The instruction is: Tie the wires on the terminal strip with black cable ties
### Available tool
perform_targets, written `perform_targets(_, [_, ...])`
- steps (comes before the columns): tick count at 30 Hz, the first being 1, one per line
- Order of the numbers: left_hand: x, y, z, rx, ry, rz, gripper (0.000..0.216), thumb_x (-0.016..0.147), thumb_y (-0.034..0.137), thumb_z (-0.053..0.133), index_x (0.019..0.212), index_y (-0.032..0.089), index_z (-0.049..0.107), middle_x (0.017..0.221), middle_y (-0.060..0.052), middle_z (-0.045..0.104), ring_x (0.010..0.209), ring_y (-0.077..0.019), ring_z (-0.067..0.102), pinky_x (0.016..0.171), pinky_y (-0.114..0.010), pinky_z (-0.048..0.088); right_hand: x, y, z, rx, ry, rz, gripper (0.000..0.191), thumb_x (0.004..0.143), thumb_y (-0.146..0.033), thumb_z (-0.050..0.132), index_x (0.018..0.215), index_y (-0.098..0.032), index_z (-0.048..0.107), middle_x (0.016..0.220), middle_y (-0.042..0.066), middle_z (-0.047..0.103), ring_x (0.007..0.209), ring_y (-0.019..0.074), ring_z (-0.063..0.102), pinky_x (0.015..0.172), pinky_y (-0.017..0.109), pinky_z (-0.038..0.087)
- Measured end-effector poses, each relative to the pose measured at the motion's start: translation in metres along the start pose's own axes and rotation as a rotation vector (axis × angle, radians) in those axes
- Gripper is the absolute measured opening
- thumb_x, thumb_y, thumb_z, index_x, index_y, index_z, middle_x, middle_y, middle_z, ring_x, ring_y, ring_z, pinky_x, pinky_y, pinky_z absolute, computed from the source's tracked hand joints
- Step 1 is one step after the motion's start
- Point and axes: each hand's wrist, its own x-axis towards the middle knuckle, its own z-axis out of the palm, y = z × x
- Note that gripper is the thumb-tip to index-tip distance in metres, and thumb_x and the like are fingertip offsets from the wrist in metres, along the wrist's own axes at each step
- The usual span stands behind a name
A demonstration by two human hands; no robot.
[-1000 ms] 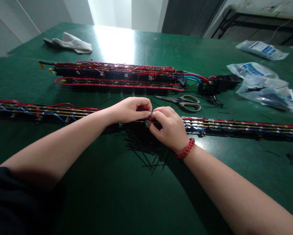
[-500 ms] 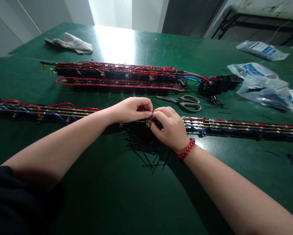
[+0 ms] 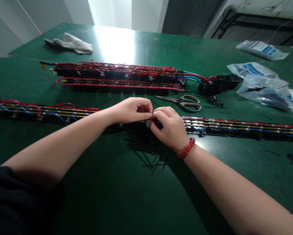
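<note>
A long black strip assembly [image 3: 224, 126] with brass-coloured rails and red and blue wires lies across the green table. Over its middle, my left hand [image 3: 134, 109] has thumb and forefinger pinched together. Fingertips of my right hand [image 3: 169, 125], also pinched, meet the left ones there. Whatever is between the fingers is too small and hidden to name. A small green circuit board [image 3: 147, 124] shows just below the fingertips. Thin black cable ties [image 3: 143, 145] lie in a loose pile on the table in front of the strip.
Scissors [image 3: 185, 101] lie behind my right hand. Farther back sits a wired black assembly [image 3: 117, 70] joined by cables to a black connector block [image 3: 220, 84]. Plastic bags [image 3: 266, 85] rest at the right, and a whitish cloth [image 3: 74, 43] at the far left.
Almost nothing differs. Both hands keep the same place on the strip, with only a slight shift at the fingers.
</note>
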Motion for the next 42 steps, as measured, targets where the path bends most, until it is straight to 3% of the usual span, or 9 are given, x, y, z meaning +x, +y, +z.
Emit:
perform_targets(10, [0.0,0.0,-0.0006,0.014,0.005,-0.033,0.013,0.078,0.027,0.062,0.084,0.016,0.068,0.073,0.002,0.063,0.068,-0.0103,0.053,0.064,-0.023,0.041,0.0,-0.0023,-0.0014,0.045,0.008,0.06,0.005,0.09,-0.023,0.054,0.093,-0.022,0.058,0.094,0.008,0.069,0.09,0.0245,0.061,0.079,0.038,0.05])
perform_targets(14, [0.0006,0.0005,-0.0017,0.005,-0.013,-0.015,0.015,0.077,0.023,0.062,0.087,0.017,0.07,0.077,0.002,0.069,0.071,-0.0106,0.059,0.067,-0.023,0.044,-0.0005,-0.0025,-0.0013,0.089,0.053,0.095,0.018,0.089,-0.023,0.055,0.107,-0.022,0.055,0.094,0.007,0.068,0.089,0.0235,0.062,0.077,0.037,0.049])
perform_targets(19, [0.0011,-0.0023,-0.0012,0.037,-0.014,-0.02,0.017,0.08,0.028,0.063,0.089,0.017,0.072,0.081,0.0,0.072,0.075,-0.0126,0.062,0.07,-0.025,0.046,0.0001,-0.0005,-0.0002,0.028,0.027,0.064,0.007,0.092,-0.021,0.051,0.093,-0.023,0.057,0.09,0.007,0.067,0.087,0.0236,0.06,0.075,0.037,0.048])
perform_targets(29, [0.0016,0.0005,-0.0006,-0.017,0.011,-0.008,0.02,0.083,0.035,0.065,0.082,0.015,0.068,0.069,0.002,0.063,0.065,-0.0091,0.052,0.061,-0.022,0.039,0.0005,-0.0017,-0.0015,0.044,0.01,0.03,0.01,0.092,-0.021,0.052,0.091,-0.021,0.061,0.097,0.009,0.07,0.094,0.0248,0.062,0.082,0.039,0.051])
perform_targets(42, [-0.0013,0.0046,-0.0004,-0.195,0.071,0.016,0.012,0.094,0.026,0.054,0.086,0.018,0.05,0.073,0.005,0.045,0.067,-0.0083,0.04,0.061,-0.023,0.035,0.0018,-0.0038,-0.0035,0.028,0.0,0.019,0.013,0.094,-0.023,0.054,0.088,-0.018,0.064,0.096,0.011,0.071,0.092,0.0257,0.063,0.082,0.039,0.052])
